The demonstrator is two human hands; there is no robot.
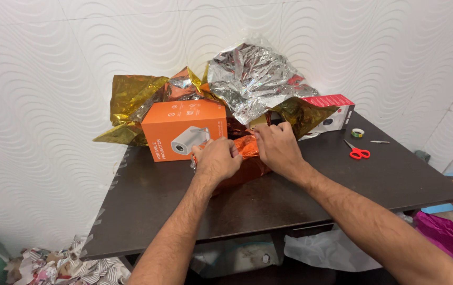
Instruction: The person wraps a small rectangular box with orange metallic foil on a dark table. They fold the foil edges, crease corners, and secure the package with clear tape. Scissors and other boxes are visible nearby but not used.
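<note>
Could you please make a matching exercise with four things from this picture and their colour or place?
Things:
1. scissors
2. box beside the left hand
3. crumpled foil at the back wall
4. tape roll

Descriptions:
a. silver
b. red handles
c. orange
d. lies just behind the scissors on the dark table

Pairs: 1-b, 2-c, 3-a, 4-d

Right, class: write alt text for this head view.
Two hands, left hand and right hand, press shiny orange foil wrap around a parcel on a dark table. Behind stand an orange box, crumpled gold and silver foil; red scissors lie right.
</note>
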